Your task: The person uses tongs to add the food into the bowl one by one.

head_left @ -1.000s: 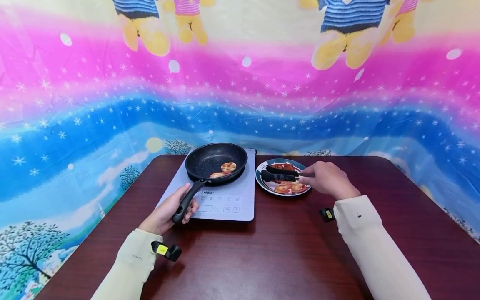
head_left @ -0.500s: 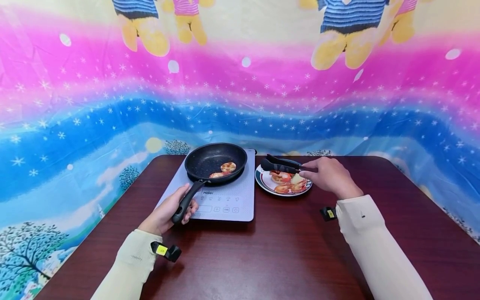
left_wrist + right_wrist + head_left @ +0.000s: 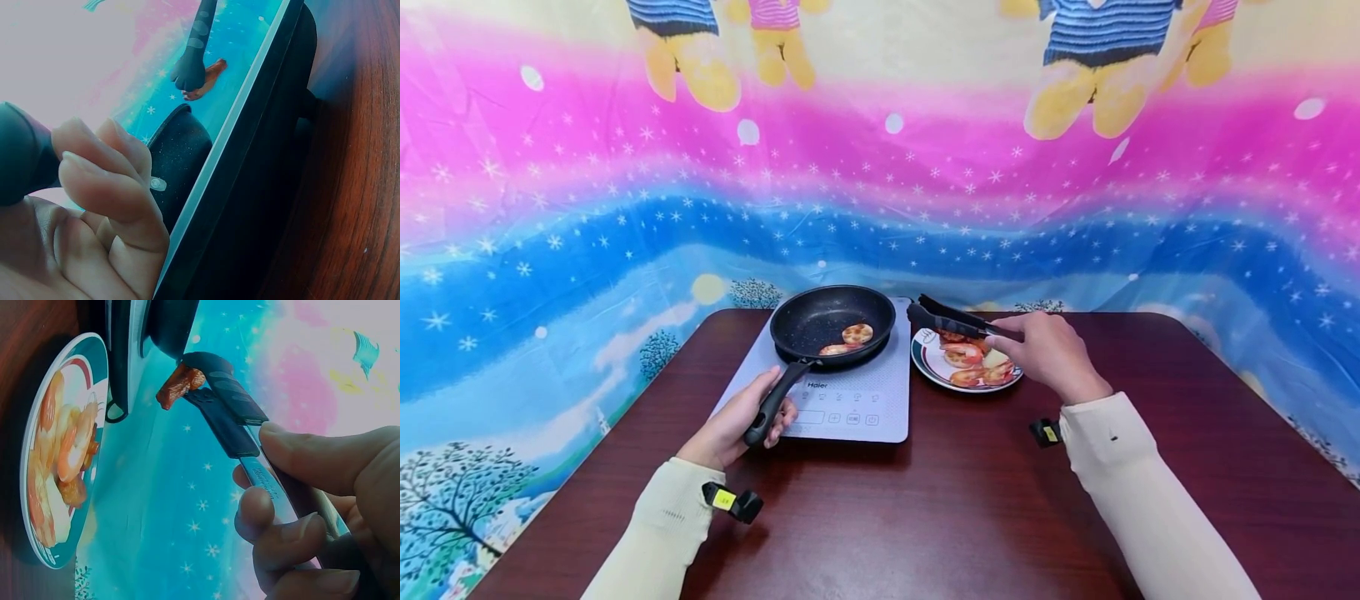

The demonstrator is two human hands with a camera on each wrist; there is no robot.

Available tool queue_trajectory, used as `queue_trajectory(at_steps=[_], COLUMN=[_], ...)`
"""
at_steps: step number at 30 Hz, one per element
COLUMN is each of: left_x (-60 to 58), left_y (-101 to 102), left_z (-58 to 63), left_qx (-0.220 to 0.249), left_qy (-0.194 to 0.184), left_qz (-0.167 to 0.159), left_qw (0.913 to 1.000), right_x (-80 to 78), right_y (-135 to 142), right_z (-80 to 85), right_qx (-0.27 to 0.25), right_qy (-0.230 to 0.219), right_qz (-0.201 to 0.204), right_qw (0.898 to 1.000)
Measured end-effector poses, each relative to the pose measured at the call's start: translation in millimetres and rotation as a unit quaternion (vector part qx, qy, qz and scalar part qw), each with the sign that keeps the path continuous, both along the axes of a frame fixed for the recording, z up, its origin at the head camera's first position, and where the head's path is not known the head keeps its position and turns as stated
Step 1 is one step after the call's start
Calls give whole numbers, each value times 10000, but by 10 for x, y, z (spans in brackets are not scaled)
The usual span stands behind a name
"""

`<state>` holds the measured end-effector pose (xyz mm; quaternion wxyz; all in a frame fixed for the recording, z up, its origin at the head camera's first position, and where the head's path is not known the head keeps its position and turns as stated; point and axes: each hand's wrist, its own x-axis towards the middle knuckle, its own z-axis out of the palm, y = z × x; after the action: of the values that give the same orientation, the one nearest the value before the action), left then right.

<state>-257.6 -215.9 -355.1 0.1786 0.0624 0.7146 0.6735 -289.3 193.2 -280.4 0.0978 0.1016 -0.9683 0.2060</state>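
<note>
My left hand point(image 3: 737, 421) grips the handle of a black frying pan point(image 3: 805, 321), with the fingers wrapped round it. Two browned pieces of food point(image 3: 857, 334) lie in the pan, near its right side. In my right hand point(image 3: 1054, 350) is a pair of tongs point(image 3: 951, 320) with black paw-shaped tips, squeezed between thumb and fingers. The right wrist view shows a reddish-brown piece of food point(image 3: 179, 386) pinched in those tips. It hangs above the far side of the plate point(image 3: 927, 371), which bears shrimp point(image 3: 77, 439) and several other pieces.
Under the pan is a white induction cooktop point(image 3: 891, 417) with its control panel toward me. The plate stands just right of it on the dark wooden table point(image 3: 925, 517). A patterned cloth point(image 3: 880, 183) hangs close behind the table's far edge.
The tongs have risen from the food on the plate and shifted left toward the pan. More of the plate's food shows beneath them. My left hand and the pan have stayed put.
</note>
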Motion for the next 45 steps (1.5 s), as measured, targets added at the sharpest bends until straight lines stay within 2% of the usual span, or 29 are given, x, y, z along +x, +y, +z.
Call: queue_trajectory(at_steps=[9, 16, 23, 33, 45], left_x=[2, -27, -22, -2, 46], left_y=[-42, 6, 64, 111, 1], left_z=[23, -15, -69, -40, 44], left_qx=[141, 217, 239, 140, 156], left_qy=[11, -3, -14, -91, -46], left_qz=[58, 44, 10, -27, 74], left_qw=[9999, 9998, 9997, 9999, 9998], right_x=[3, 8, -68, -114, -127], right_y=[-181, -468, -910, -1411, -1659], right_z=[45, -24, -117, -210, -187], right_qx=[-137, -211, -276, -225, -363], right_qy=[417, 765, 331, -139, -440], right_qz=[137, 437, 904, 695, 571], right_qw=[9989, 9959, 9950, 9972, 9967])
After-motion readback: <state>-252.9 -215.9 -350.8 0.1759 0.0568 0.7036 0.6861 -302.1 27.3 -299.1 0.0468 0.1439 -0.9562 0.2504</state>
